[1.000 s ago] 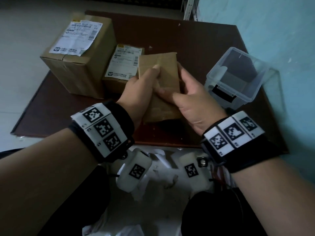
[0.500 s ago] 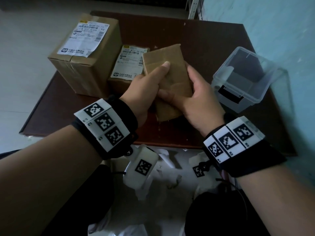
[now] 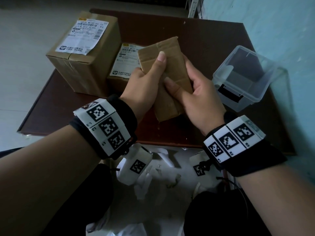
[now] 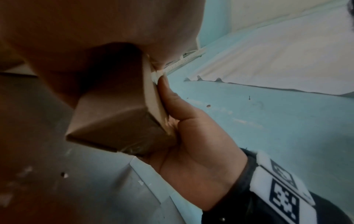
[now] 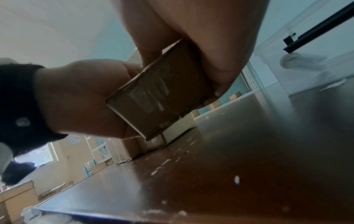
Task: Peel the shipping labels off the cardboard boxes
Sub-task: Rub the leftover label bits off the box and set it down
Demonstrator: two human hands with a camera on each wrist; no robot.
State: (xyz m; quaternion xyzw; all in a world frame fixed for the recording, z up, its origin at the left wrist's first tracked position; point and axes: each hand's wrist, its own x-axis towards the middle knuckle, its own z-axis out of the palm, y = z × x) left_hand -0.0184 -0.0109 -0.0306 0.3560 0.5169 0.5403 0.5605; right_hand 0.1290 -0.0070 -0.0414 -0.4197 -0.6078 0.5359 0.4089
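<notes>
Both hands have a small cardboard box [image 3: 167,77] lifted just above the brown table [image 3: 213,41], tilted toward the person, probably to check its faces for leftover label. The left hand [image 3: 144,82] wraps the box's left edge, thumb laid flat up its top face; the right hand [image 3: 201,97] cups the right side, fingers curled behind and thumb pressed across the front. In the left wrist view a white scrap clings to the box edge beside the right thumb tip, so the peeling may not be finished. Left of the held box, a large box [image 3: 81,65] and a flatter box [image 3: 122,65] sit on the table, each with its shipping label on. A clear plastic bin [image 3: 238,86] stands right of the held box. Compared with a second ago, the box is tipped further clockwise and the left thumb reaches higher.
</notes>
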